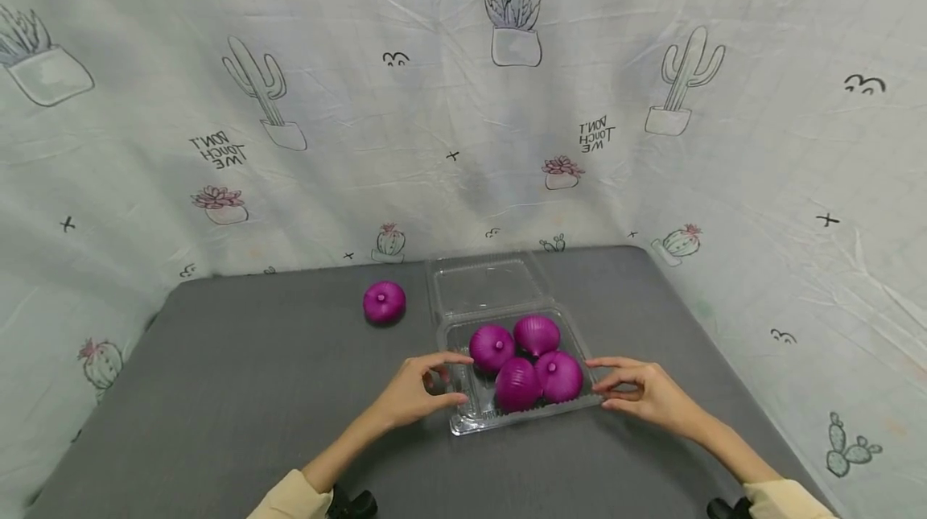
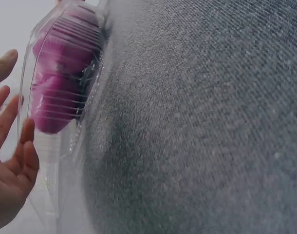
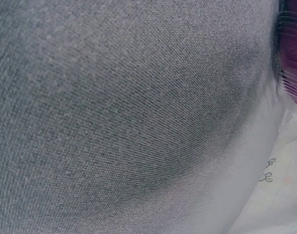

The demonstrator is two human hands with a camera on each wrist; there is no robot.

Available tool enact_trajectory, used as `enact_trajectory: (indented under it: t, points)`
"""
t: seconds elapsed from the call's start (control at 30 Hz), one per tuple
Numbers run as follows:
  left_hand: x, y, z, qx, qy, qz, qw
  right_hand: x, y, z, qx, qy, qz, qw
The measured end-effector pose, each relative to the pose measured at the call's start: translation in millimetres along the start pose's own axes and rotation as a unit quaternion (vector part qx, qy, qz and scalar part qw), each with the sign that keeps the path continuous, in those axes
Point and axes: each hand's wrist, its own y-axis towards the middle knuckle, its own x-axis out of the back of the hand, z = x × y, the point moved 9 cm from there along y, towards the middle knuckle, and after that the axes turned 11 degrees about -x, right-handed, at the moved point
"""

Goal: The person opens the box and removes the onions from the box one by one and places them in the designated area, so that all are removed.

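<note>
A clear plastic clamshell box (image 1: 478,422) lies on the table with its lid (image 1: 485,286) laid back open. Several purple onions (image 1: 517,385) sit together in its base, bunched toward the right. My left hand (image 1: 409,394) is at the box's left side, thumb and index finger spread apart with fingertips at the rim. On the opposite side, the fingertips of my right hand (image 1: 648,397) meet the box's right edge, fingers loosely bent. The left wrist view shows fingers (image 2: 5,124) beside the ribbed plastic wall, onions behind it. My right hand is out of the right wrist view.
One more purple onion (image 1: 384,302) stands on the grey cloth-covered table (image 1: 275,374), left of the lid. A pale curtain (image 1: 434,100) with cactus drawings hangs behind the table and along both sides.
</note>
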Motion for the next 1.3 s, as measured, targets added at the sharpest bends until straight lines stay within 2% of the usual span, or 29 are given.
enact_trajectory:
  t: [0.23, 0.4, 0.53, 0.7, 0.8, 0.9, 1.03, 1.3]
  points:
    - [-3.6, -1.2, -5.6, 0.015, 0.063, -0.018, 0.9977, -2, -3.7, -2, 0.005, -0.005, 0.001, 1.0000]
    - [-6.7, -5.8, -9.1, 0.030, 0.085, -0.024, 0.9956, -1, -5.7, -3, 0.003, -0.003, 0.004, 1.0000]
    - [-8.5, -8.4, -14.0, 0.033, 0.075, -0.036, 0.9959, 0, -7.0, -3, 0.007, -0.002, 0.006, 1.0000]
    - [-18.7, -5.4, -16.9, 0.020, 0.025, -0.014, 0.9994, 2, -9.0, -5, 0.010, 0.004, 0.006, 0.9999]
    - [-22.0, -1.3, -18.2, 0.007, 0.019, -0.001, 0.9998, 2, -9.3, -7, 0.010, 0.006, 0.007, 0.9999]
    - [-21.3, 2.9, -18.7, 0.008, 0.053, 0.008, 0.9985, 3, -8.6, -7, 0.009, 0.006, 0.009, 0.9999]
    - [-20.8, 5.0, -20.2, 0.033, 0.121, 0.018, 0.9920, 4, -7.9, -6, 0.008, 0.009, 0.009, 0.9999]
    - [-16.8, 3.5, -27.7, 0.075, 0.183, -0.013, 0.9802, 7, -5.5, -6, 0.010, 0.012, 0.006, 0.9999]
